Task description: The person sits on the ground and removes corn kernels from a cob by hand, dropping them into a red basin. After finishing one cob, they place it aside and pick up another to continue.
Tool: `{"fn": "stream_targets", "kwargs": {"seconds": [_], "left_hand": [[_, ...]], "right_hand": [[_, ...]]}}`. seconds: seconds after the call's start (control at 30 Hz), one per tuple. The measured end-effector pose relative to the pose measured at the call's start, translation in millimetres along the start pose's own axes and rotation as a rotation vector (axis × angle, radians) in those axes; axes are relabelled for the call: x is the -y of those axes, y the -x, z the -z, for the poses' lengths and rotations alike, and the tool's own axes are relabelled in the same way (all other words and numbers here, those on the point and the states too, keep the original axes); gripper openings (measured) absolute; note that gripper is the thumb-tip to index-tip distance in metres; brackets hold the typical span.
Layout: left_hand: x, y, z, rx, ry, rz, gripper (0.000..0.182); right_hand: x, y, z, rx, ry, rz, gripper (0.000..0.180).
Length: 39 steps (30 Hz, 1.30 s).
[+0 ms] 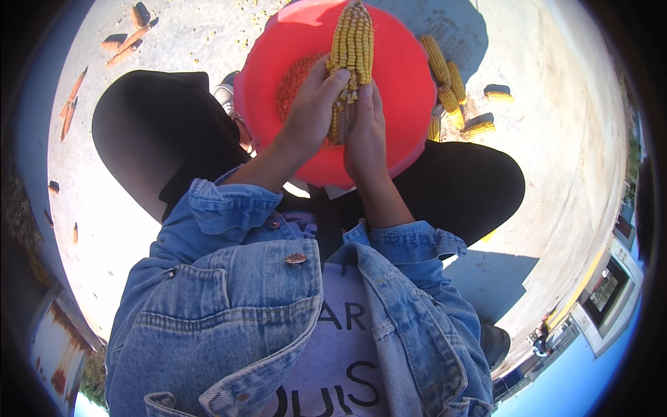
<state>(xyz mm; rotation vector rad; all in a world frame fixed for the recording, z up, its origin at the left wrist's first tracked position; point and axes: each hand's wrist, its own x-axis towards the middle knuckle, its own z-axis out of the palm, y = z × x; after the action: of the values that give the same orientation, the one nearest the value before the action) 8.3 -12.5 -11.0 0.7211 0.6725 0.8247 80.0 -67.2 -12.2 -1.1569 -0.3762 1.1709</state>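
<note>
A dried ear of yellow corn (353, 44) is held nearly upright in the picture over a red plastic basin (409, 88). My left hand (311, 112) grips its lower left side, the thumb pressed on the kernels. Around its lower right side my right hand (366, 130) is closed, with the thumb tip at the kernels' edge. The lower part of the ear is partly stripped, and bare cob shows between my hands. Loose orange-red kernels (294, 83) lie in the basin, partly hidden behind my left hand and wrist.
Unshelled corn ears (435, 60) lie on the concrete ground (552, 130) right of the basin. Bare cobs (130, 44) are at the upper left, with more cobs (70, 112) further left. Scattered kernels dot the ground beyond the basin. My bent knees flank the basin.
</note>
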Motion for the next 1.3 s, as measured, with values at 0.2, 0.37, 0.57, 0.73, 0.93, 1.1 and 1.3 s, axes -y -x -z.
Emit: {"fn": "stream_targets", "kwargs": {"seconds": [0.2, 0.37, 0.57, 0.73, 0.93, 1.1, 1.3], "left_hand": [[-0.5, 2.0, -3.4, -0.050, -0.028, 0.002, 0.034], [-2.6, -1.0, -3.4, -0.088, 0.008, 0.073, 0.030], [-0.4, 0.3, -0.3, -0.069, -0.023, 0.010, 0.030], [-3.3, -2.1, -5.5, -0.069, -0.181, -0.046, 0.033], [0.4, -5.1, 2.0, -0.035, -0.344, -0.153, 0.038], [6.3, -2.9, 3.1, -0.029, -0.384, -0.236, 0.035], [-2.4, -2.9, 0.3, -0.044, -0.167, -0.085, 0.035]], "right_hand": [[-3.4, -0.3, 2.3, 0.018, -0.023, -0.001, 0.043], [-4.8, 0.5, 1.6, 0.022, -0.005, 0.008, 0.043], [-1.4, 1.9, -1.3, 0.049, 0.035, 0.054, 0.046], [0.4, 3.1, 0.3, 0.083, 0.066, 0.096, 0.047], [-3.3, 2.2, 0.8, 0.092, 0.091, 0.120, 0.048], [2.0, 4.0, 1.1, 0.098, 0.111, 0.101, 0.048], [2.2, 4.5, -0.7, 0.099, 0.077, 0.107, 0.049]]}}
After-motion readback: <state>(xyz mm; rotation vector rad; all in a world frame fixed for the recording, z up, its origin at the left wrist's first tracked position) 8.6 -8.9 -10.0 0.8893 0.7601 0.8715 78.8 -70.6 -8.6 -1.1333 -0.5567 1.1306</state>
